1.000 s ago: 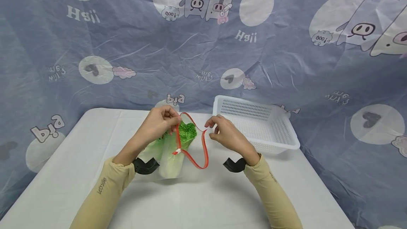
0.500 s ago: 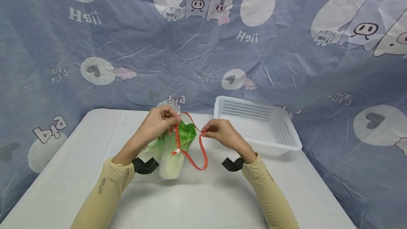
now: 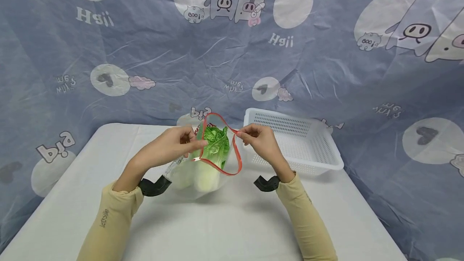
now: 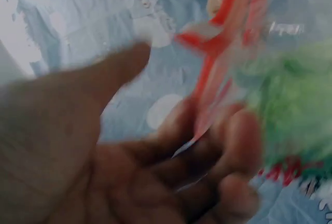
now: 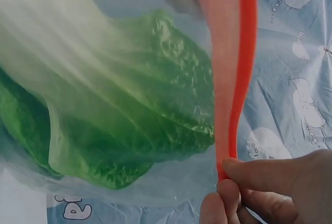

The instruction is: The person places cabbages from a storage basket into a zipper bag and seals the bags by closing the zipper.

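Note:
A clear zip bag [image 3: 217, 178] with a red zip strip [image 3: 239, 160] around its mouth holds leafy cabbage [image 3: 216, 142], white at the base and green at the top. A white slider [image 3: 196, 159] sits on the strip near my left hand [image 3: 170, 146]. In the left wrist view, the curled fingers [image 4: 241, 141] of that hand have the bag's edge among them, while the thumb [image 4: 129, 63] stands apart; this view is blurred. My right hand [image 3: 262, 140] pinches the opposite side of the mouth between thumb and fingers. The mouth gapes in a loop.
A white perforated plastic basket [image 3: 311, 168] stands at the back right of the white-covered table [image 3: 232, 228], close behind my right hand. A blue-grey printed curtain [image 3: 203, 67] hangs behind the table.
My right hand has come to pinch the bag's rim. The bag's mouth has risen and widened. My left thumb has parted from the fingers, and the left wrist has shifted left.

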